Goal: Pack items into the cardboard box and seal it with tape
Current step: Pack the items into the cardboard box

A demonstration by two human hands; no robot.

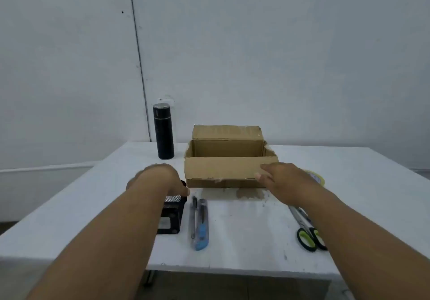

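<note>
An open cardboard box (223,168) stands mid-table, its near flap hanging forward and its far flap upright. My right hand (282,178) rests on the near flap's right end, fingers spread. My left hand (160,178) is curled over the top of a black mesh holder (171,215) lying left of the box. A roll of tape (316,176) peeks out behind my right hand. Between my arms lie a pen (193,218) and a blue utility knife (202,225). Scissors (307,232) with green-black handles lie partly under my right forearm.
A black flask (163,132) stands upright at the table's back, left of the box. The white table (244,241) ends close to me, and a pale wall rises behind it.
</note>
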